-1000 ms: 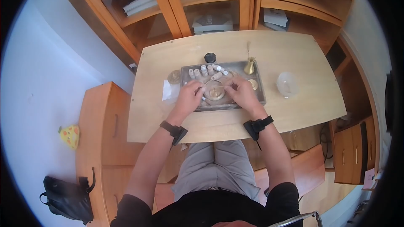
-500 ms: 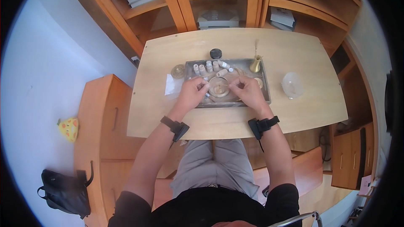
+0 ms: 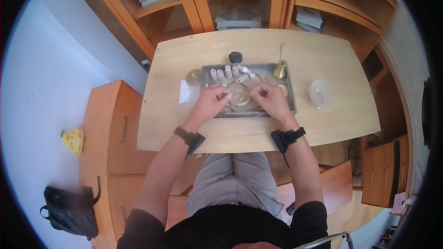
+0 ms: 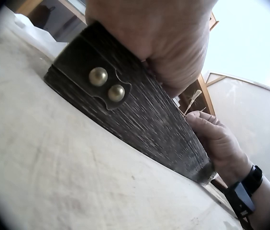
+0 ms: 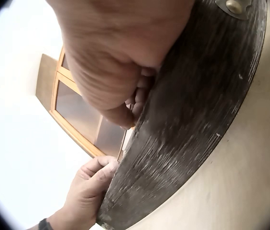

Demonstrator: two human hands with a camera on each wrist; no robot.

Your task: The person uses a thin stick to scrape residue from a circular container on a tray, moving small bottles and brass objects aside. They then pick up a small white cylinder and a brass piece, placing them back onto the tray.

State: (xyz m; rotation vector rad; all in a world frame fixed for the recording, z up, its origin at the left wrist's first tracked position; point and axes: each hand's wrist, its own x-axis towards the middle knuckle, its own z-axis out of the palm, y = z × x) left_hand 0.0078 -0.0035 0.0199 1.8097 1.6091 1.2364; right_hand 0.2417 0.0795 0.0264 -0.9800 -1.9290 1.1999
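Note:
Over the tray in the head view, my left hand [image 3: 213, 100] and right hand [image 3: 272, 100] face each other, fingertips bent in. A thin pale stick [image 3: 241, 93] spans the gap between them, its ends pinched between thumb and fingers. Below it lies a round pale dish [image 3: 239, 104] with a raised rim. The dark wooden tray [image 3: 251, 115] surrounds the dish. In the left wrist view, the tray's side [image 4: 139, 124] with brass studs hides my left fingertips. The right wrist view shows curled right fingers [image 5: 142, 96] behind the tray edge.
Several small vials [image 3: 228, 71] stand or lie in the tray's back part. A brass vase [image 3: 279, 70] holding thin tools is at its back right. Around the tray are a black round jar [image 3: 235, 57], a brass disc [image 3: 193, 77], white paper [image 3: 185, 93] and a clear bowl [image 3: 321, 94].
The head view has shifted slightly. My left fingertips have come a little closer to the right ones, and the thin stick now shows stretching between both hands.

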